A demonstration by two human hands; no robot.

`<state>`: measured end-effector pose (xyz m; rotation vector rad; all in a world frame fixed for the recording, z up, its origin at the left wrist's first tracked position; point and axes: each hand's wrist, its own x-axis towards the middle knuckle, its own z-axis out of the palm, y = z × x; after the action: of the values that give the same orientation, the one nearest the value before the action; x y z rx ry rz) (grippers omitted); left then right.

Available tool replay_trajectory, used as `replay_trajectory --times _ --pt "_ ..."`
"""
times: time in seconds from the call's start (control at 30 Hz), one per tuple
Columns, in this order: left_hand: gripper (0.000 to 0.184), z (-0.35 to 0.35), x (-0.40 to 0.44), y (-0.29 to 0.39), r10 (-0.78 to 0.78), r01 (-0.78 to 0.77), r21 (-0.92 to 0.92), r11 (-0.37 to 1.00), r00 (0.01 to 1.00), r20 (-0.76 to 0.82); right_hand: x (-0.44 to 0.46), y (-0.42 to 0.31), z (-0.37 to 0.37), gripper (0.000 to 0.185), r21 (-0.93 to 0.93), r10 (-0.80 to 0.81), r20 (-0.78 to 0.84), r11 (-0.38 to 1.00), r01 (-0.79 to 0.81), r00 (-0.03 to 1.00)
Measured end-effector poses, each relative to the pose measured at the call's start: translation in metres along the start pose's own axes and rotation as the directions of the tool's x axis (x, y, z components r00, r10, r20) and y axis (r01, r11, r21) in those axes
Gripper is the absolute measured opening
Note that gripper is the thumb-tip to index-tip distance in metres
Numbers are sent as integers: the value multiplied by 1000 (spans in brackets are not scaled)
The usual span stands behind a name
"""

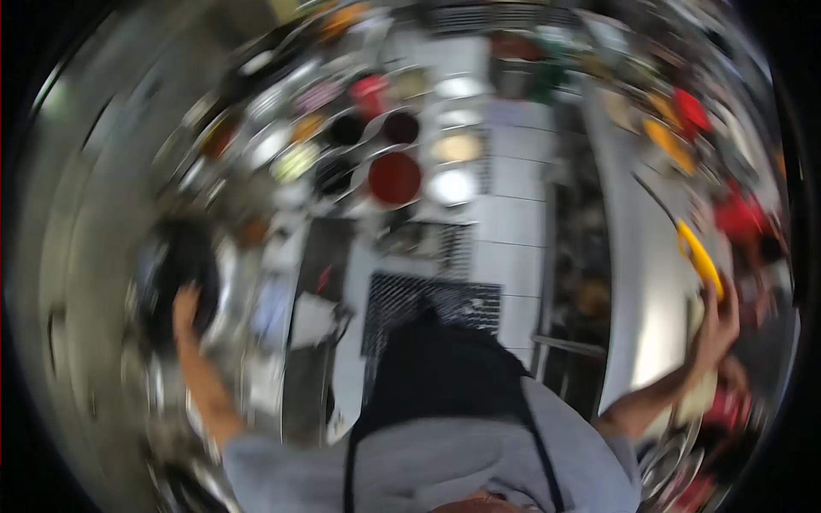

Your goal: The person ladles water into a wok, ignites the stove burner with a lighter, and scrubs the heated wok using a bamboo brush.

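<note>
Out to the right, my right hand (717,318) is closed around a yellow long-necked lighter (703,261). The lighter's thin dark neck points up and to the left, over the steel counter. On the left side, my left hand (186,308) overlaps a dark wok (171,261) on the stove side. Its fingers look curled. Blur hides whether they grip the wok or something small.
Several round seasoning pots stand ahead, among them one of red sauce (394,178) and one of white contents (451,185). A black perforated mat (432,303) lies on the tiled floor. Red and yellow items crowd the right counter (646,282). A metal bar (569,345) juts out below it.
</note>
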<state>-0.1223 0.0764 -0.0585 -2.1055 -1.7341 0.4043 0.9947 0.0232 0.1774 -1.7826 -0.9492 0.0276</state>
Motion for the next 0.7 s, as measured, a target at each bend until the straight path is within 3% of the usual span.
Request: replay_trajectory --times 0.03,0.07,0.1,0.13,0.17,0.33,0.47,0.6,0.7 --pt "37 -73 20 41 -369 429 -324 844 900 230 -4 16 13 37 29 30 110 999 -33 994" --pt "35 -68 25 33 -332 417 -260 871 890 312 -6 32 26 38 -20 0 202 1000 4 979" --pt "36 -101 35 41 -300 455 -312 834 848 436 -10 51 45 37 73 35 253 996 -55 967" --pt "33 -102 39 43 -416 737 -555 386 676 608 -18 69 64 37 147 79 284 981 -125 956" --pt "32 -101 43 43 -502 771 -607 -192 455 736 -26 78 81 36 178 91 360 970 -164 928" --pt "41 -115 57 42 -342 785 -490 -380 373 863 -50 84 130 33 193 125 546 944 -269 829" --pt "41 -138 60 56 -384 770 -471 -431 316 868 -51 71 152 33 183 101 576 951 -248 811" --pt "34 -107 51 49 -438 688 -552 -471 360 824 -53 66 167 31 220 95 585 937 -271 805" --pt "29 -100 43 52 -497 668 -635 -388 429 754 -54 67 176 32 222 99 592 934 -279 800"
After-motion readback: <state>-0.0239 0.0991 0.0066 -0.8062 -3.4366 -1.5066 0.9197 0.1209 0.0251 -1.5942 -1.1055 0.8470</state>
